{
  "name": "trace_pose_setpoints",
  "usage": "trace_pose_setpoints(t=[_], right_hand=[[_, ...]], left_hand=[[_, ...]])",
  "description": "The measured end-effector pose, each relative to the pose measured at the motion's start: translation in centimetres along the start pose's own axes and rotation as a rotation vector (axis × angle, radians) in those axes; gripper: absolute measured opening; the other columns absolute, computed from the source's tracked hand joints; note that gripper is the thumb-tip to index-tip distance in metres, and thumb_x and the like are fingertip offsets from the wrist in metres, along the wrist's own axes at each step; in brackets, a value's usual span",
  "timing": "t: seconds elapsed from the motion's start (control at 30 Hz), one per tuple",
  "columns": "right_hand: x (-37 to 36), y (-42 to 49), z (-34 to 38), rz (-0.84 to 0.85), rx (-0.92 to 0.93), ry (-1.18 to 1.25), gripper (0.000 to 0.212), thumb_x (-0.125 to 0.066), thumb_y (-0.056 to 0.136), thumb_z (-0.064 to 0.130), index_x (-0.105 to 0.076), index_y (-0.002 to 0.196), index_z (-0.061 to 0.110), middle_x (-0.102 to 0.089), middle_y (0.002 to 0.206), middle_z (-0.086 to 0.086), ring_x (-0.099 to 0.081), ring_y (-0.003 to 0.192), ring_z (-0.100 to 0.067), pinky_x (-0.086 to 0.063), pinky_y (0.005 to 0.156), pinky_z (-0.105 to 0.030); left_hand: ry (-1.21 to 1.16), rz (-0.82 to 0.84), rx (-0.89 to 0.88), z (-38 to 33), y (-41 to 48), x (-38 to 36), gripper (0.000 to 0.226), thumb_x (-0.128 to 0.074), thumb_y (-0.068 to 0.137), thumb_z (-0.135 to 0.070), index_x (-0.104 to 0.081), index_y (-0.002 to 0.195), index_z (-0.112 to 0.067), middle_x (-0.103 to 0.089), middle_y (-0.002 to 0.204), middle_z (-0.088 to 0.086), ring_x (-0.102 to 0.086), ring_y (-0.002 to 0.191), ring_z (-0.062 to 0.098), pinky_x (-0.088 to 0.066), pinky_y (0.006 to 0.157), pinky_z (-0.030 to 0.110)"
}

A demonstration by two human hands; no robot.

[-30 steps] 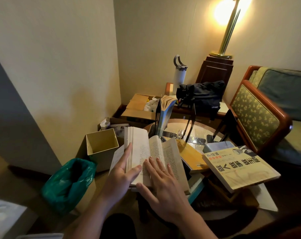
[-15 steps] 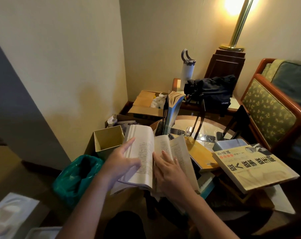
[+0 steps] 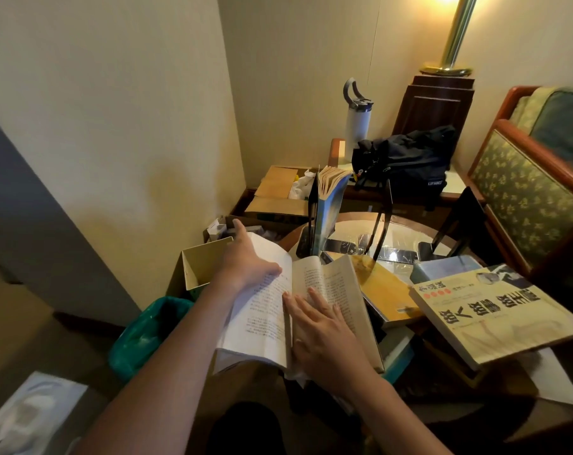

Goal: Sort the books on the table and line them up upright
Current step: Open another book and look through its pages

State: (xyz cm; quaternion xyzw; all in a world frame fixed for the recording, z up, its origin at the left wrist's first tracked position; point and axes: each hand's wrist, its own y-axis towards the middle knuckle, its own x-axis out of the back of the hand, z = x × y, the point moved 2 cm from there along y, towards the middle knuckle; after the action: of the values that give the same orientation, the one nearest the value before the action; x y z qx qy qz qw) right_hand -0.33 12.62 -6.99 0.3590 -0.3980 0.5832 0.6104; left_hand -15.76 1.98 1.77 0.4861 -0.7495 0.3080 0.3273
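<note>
Since a moment ago my left grip [image 3: 245, 261] is reaching farther out over the left-hand leaves of the open book [image 3: 331, 287], and those leaves are now lying flatter. The left grip's fingers are stretching straight toward the far left edge while the thumb is pressing on the page. I cannot tell whether any fingers are tucking under the leaf. My right grip [image 3: 321, 330] is lying flat, fingers apart and straight, pressing the right-hand page down. Neither grip is clamping anything.

The open book is sitting at the near left of the pile, resting on other books at the near edge of the worktop [image 3: 403, 229]. Just to its right a yellow book [image 3: 386, 290] is lying flat, and farther right a large cream book [image 3: 495, 316] is tilting over the stack. Only one blue book [image 3: 327, 208] is standing upright so far, at the far side against a black bookend [image 3: 312, 205].

I judge that I am still looking through this book, so the sorting is barely under way. Next I am needing to fold the two halves together, take the closed book by its spine, and stand it beside the blue one without knocking that over.
</note>
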Motion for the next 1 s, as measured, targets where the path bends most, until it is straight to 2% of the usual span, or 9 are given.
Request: trace_pose_setpoints(t=[0.1,0.2,0.3,0.33,0.43,0.53,0.67,0.83,1.0], right_hand=[[0.3,0.0,0.3,0.016,-0.016,0.032,0.081,-0.049,0.101,0.044,0.011,0.154,0.046,0.001,0.167,0.016,0.024,0.150,-0.015,0.012,0.118,-0.051],[0.5,0.0,0.7,0.038,-0.035,0.049,0.078,-0.048,0.102,0.040,0.010,0.154,0.046,-0.001,0.167,0.013,0.024,0.149,-0.016,0.006,0.121,-0.059],[0.4,0.0,1.0,0.019,-0.054,0.066,0.071,-0.042,0.104,0.035,0.007,0.155,0.048,-0.002,0.167,0.012,0.027,0.143,-0.010,0.007,0.121,-0.058],[0.3,0.0,1.1,0.019,-0.060,0.064,0.069,-0.039,0.105,0.035,0.007,0.155,0.048,-0.002,0.167,0.012,0.028,0.141,-0.010,0.007,0.121,-0.059],[0.0,0.1,1.1,0.017,-0.070,0.055,0.065,-0.035,0.106,0.039,0.007,0.154,0.050,-0.002,0.168,0.011,0.029,0.143,-0.014,0.010,0.119,-0.061],[-0.4,0.3,1.1,0.034,-0.059,0.004,0.064,-0.031,0.104,0.050,0.011,0.153,0.052,0.002,0.168,0.009,0.027,0.148,-0.022,0.013,0.115,-0.062],[-0.7,0.1,1.0,0.050,-0.060,-0.039,0.063,-0.025,0.103,0.055,0.015,0.151,0.053,0.006,0.167,0.010,0.028,0.148,-0.023,0.007,0.118,-0.066],[-0.3,0.0,1.2,0.029,-0.089,0.028,0.058,-0.017,0.100,0.061,0.009,0.151,0.054,0.001,0.167,0.013,0.024,0.149,-0.017,0.009,0.118,-0.058],[0.2,-0.5,1.2,0.012,-0.095,0.071,0.061,-0.024,0.103,0.058,0.002,0.156,0.045,0.001,0.167,0.014,0.026,0.146,-0.010,0.003,0.121,-0.059]], left_hand=[[0.059,-0.030,-0.096,-0.3,-0.3,0.0,0.126,-0.085,0.078,-0.030,0.011,0.159,-0.021,-0.041,0.155,0.009,-0.050,0.132,0.030,-0.050,0.093,0.033],[0.088,-0.003,-0.154,-0.3,-0.8,0.3,0.130,-0.085,0.078,-0.031,0.017,0.157,-0.025,-0.041,0.155,0.008,-0.051,0.130,0.028,-0.045,0.087,0.027],[0.114,0.074,-0.182,0.4,-1.8,0.7,0.141,-0.088,0.073,-0.034,0.028,0.153,-0.030,-0.027,0.163,0.005,-0.041,0.140,0.029,-0.044,0.107,0.038],[0.122,0.089,-0.186,0.8,-2.3,0.8,0.143,-0.089,0.072,-0.035,0.029,0.152,-0.032,-0.026,0.163,0.005,-0.041,0.140,0.029,-0.045,0.109,0.042],[0.071,0.073,-0.197,2.6,-4.3,0.3,0.142,-0.089,0.072,-0.033,0.030,0.149,-0.042,-0.038,0.155,0.005,-0.051,0.129,0.025,-0.055,0.097,0.042],[-0.051,0.030,-0.199,4.8,-6.5,-0.3,0.136,-0.087,0.075,-0.025,0.024,0.148,-0.051,-0.046,0.148,-0.002,-0.057,0.120,0.020,-0.061,0.086,0.042],[-0.199,0.031,-0.166,7.3,-9.1,-1.4,0.126,-0.086,0.076,-0.020,0.008,0.155,-0.047,-0.046,0.147,-0.009,-0.051,0.124,0.011,-0.057,0.094,0.036],[-0.259,0.047,-0.188,8.5,-10.3,-2.1,0.122,-0.086,0.076,-0.022,0.002,0.155,-0.048,-0.042,0.147,-0.012,-0.051,0.119,0.005,-0.059,0.085,0.024],[-0.330,0.056,-0.247,8.2,-10.4,-2.1,0.119,-0.084,0.078,-0.019,0.001,0.154,-0.053,-0.042,0.146,-0.015,-0.050,0.123,0.007,-0.059,0.090,0.033]])
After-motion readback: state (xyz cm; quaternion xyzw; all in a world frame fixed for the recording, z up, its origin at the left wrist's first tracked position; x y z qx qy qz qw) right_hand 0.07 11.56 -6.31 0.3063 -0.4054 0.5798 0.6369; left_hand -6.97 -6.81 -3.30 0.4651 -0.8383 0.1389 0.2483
